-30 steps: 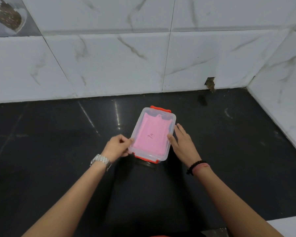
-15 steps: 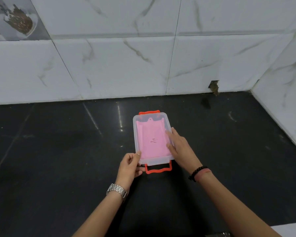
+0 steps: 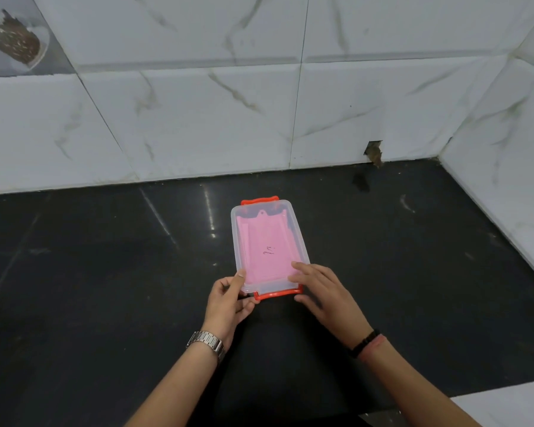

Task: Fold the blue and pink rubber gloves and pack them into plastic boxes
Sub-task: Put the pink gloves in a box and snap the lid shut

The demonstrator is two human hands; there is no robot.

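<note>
A clear plastic box [image 3: 295,238] with its lid on and red clip handles at both short ends lies on the black counter [image 3: 105,288]. Pink rubber glove material [image 3: 264,251] shows through the lid. My left hand [image 3: 228,298] grips the box's near left corner, thumb on the lid's edge and fingers curled by the near red clip [image 3: 278,293]. Over the near right corner my right hand [image 3: 324,291] lies with straight fingers on the lid. No blue glove is in view.
White marble-tiled walls [image 3: 259,118] close the counter at the back and on the right. A small hole [image 3: 374,152] sits at the wall's base. A white ledge [image 3: 506,405] shows at the bottom right.
The near red clip, hanging open half a second ago, now lies flat against the lid. The box was turned from slanted to nearly straight. My right hand slid down to the near right corner.
</note>
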